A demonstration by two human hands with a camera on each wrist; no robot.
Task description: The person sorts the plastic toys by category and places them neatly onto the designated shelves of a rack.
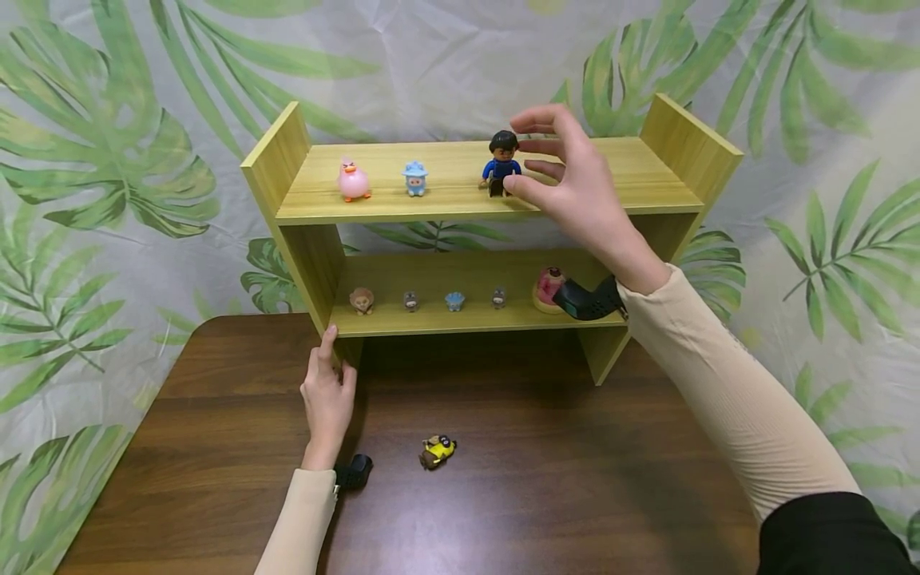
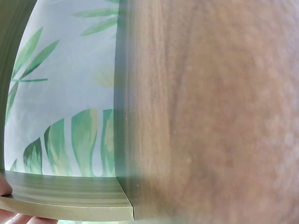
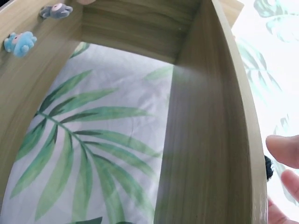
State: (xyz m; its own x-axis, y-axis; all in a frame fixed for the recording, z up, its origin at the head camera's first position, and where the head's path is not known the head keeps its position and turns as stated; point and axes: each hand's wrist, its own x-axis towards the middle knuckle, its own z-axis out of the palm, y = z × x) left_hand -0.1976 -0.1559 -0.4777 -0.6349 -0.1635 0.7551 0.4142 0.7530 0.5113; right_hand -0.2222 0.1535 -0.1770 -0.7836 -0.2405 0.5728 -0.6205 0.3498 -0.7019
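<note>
A small toy figure (image 1: 501,166) with black hair and a blue top stands on the upper board of a wooden shelf (image 1: 446,212). My right hand (image 1: 575,172) is beside it, fingers spread apart, thumb overlapping the figure's lower front. In the right wrist view only a bit of its black hair (image 3: 268,167) shows past the board's edge. My left hand (image 1: 328,395) holds the lower left side of the shelf; in the left wrist view its thumb (image 2: 4,185) and fingers lie on opposite faces of the panel. A yellow and brown toy figure (image 1: 438,452) lies on the table.
A pink duck (image 1: 354,180) and a blue-hatted figurine (image 1: 414,179) stand on the upper board. Several small figurines line the lower board, with a pink toy (image 1: 549,287) partly behind the right wrist camera (image 1: 585,299). The brown table (image 1: 517,495) meets a leaf-print cloth (image 1: 460,72).
</note>
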